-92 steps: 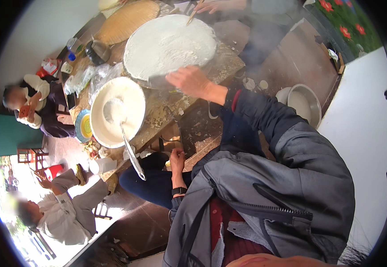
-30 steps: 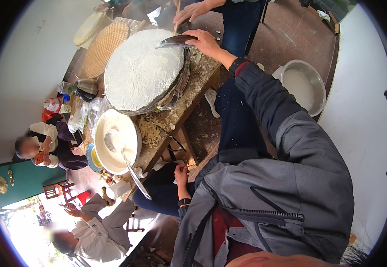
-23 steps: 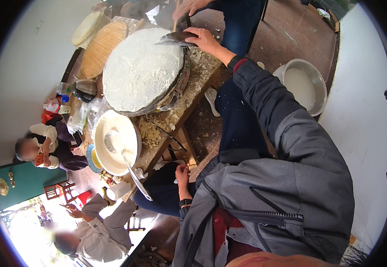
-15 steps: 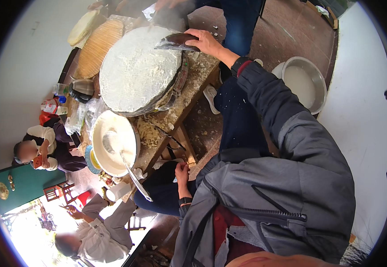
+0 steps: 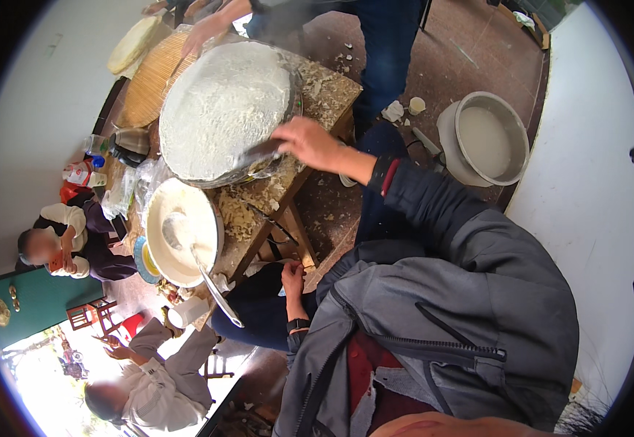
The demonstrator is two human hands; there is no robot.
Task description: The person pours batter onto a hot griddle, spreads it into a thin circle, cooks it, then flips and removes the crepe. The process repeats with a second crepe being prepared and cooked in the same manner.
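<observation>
My right hand (image 5: pixel 310 143) grips a dark, blade-like scraper (image 5: pixel 260 151) at the near right edge of the round griddle (image 5: pixel 222 109). A thin layer of pale batter coats most of the griddle's top, with rough ridges. Low by my leg, my left hand (image 5: pixel 293 278) is loosely closed, apart from the griddle, with nothing visible in it. Left of my knee stands a cream bowl (image 5: pixel 151 244) of pale batter, and a metal ladle (image 5: pixel 218 297) leans in it with its handle over the rim.
A co-worker's hand (image 5: pixel 206 30) touches the woven straw mat (image 5: pixel 141 95) beyond the griddle. Pale round sheets (image 5: pixel 133 44) lie farther back. Crumbs cover the wooden table (image 5: pixel 315 91). A metal pot (image 5: pixel 525 142) of whitish liquid stands on the right. Two seated people are at left.
My right hand and the scraper have swept from the griddle's far right edge toward me. The co-worker's hand has reached to the straw mat. My left hand stays low.
</observation>
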